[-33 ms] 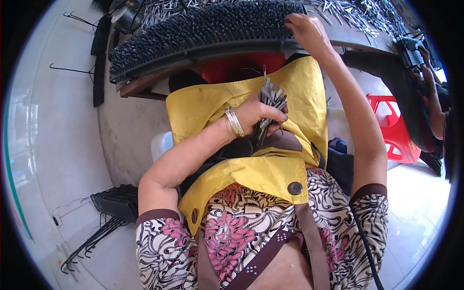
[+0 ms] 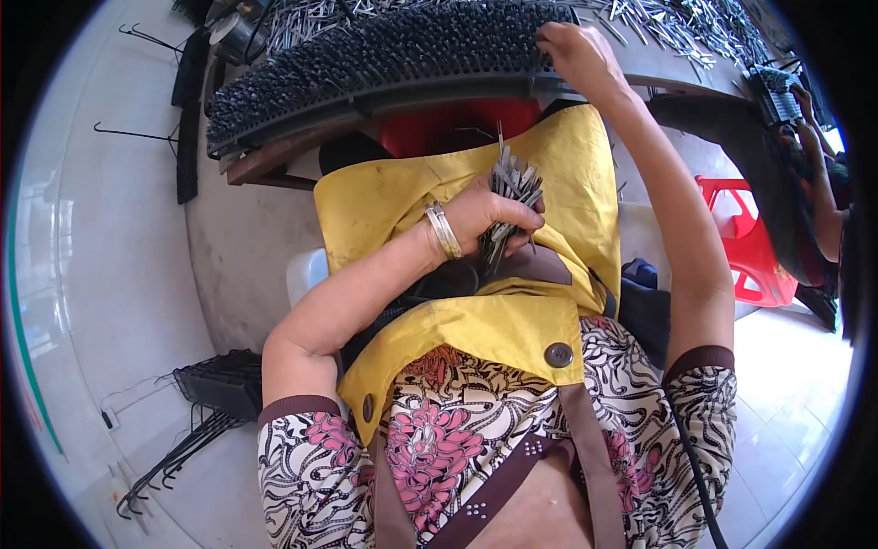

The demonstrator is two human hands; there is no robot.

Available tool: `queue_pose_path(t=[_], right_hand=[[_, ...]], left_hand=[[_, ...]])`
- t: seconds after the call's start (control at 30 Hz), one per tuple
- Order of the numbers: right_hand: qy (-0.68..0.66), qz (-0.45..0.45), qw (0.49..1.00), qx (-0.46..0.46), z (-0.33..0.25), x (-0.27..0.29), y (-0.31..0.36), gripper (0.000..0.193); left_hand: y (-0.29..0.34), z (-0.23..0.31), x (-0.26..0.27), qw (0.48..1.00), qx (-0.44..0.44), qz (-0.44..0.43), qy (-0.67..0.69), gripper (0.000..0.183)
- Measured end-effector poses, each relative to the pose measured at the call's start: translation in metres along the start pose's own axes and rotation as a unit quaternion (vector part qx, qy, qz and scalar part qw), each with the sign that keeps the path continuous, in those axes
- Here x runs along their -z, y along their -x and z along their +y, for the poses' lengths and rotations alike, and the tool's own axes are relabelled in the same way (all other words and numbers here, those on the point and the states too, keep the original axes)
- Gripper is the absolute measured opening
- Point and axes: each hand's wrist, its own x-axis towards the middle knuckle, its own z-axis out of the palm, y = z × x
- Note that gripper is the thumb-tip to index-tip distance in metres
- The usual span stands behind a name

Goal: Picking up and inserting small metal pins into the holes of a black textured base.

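My left hand (image 2: 485, 220) is closed around a bundle of thin grey metal strips (image 2: 514, 183) above the yellow apron (image 2: 576, 183) on my lap. The strips fan out at the top of the fist, and one or two stick up higher than the others. My right hand (image 2: 581, 57) reaches out to the right end of a long dark rack (image 2: 393, 69), packed with rows of upright dark pieces. Its fingers are pinched together at the rack's edge. Whatever lies between those fingertips is too small or hidden to make out.
Loose metal strips (image 2: 640, 23) lie scattered on the table behind the rack. A red plastic stool (image 2: 745, 247) stands to the right, near another person's arm (image 2: 826, 206). Black hooked racks (image 2: 219, 384) sit on the floor at left. Something red (image 2: 457, 128) shows under the table.
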Motion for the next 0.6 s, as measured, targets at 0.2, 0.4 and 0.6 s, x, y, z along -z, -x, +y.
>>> queue_pose_path(t=[0.2,0.4,0.6], right_hand=[[0.034,-0.098,0.995,0.004,0.011,-0.001,-0.003,0.009],[0.025,-0.161,0.986,-0.031,0.004,-0.01,-0.006,0.017],[-0.277,-0.158,0.944,-0.08,-0.053,0.028,0.029,0.022]], left_hand=[[-0.001,0.002,-0.005,1.0,0.015,0.018,-0.006,0.016],[-0.004,-0.003,-0.001,1.0,0.007,0.013,-0.007,0.017],[-0.003,-0.004,0.003,1.0,0.005,0.012,-0.003,0.019]])
